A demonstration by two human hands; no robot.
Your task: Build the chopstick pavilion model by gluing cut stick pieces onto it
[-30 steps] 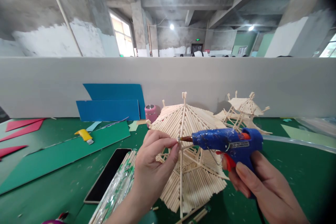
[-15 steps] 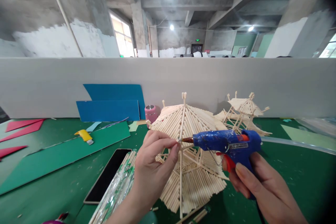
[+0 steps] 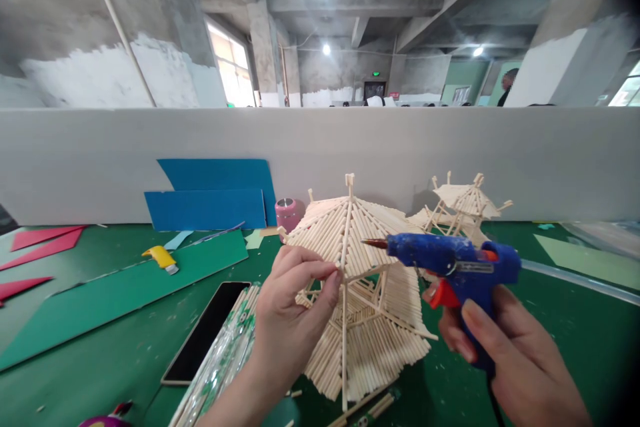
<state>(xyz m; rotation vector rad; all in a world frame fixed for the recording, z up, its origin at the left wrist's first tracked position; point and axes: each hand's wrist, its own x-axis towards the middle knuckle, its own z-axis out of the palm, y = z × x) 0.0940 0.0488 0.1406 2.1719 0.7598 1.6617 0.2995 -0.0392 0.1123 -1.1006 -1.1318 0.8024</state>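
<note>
A pavilion model [image 3: 370, 233] built of thin wooden sticks stands in front of me, with a ribbed roof over a wider lower tier. At the front corner of its upper roof, my left hand [image 3: 300, 307] pinches thumb and forefinger together. Whatever lies between those fingertips is too small to name. My right hand [image 3: 515, 353] grips a blue hot glue gun [image 3: 440, 257] by its handle, a finger near the red trigger. The gun's brown nozzle points left, in front of the roof and a little apart from my left fingertips. A clear glue stick [image 3: 575, 278] sticks out behind it.
Wrapped wooden sticks [image 3: 225, 353] and a black phone [image 3: 205, 337] lie left of my left forearm. Farther left are a yellow cutter [image 3: 161, 257] and a green board [image 3: 125, 297]. A pink container [image 3: 287, 215] and a smaller stick pavilion [image 3: 467, 203] stand behind, before a grey partition [image 3: 350, 140].
My right hand has drawn the glue gun right and slightly up, so its nozzle has left my left fingertips. The left hand keeps its pinch. A person now shows at the far right back.
</note>
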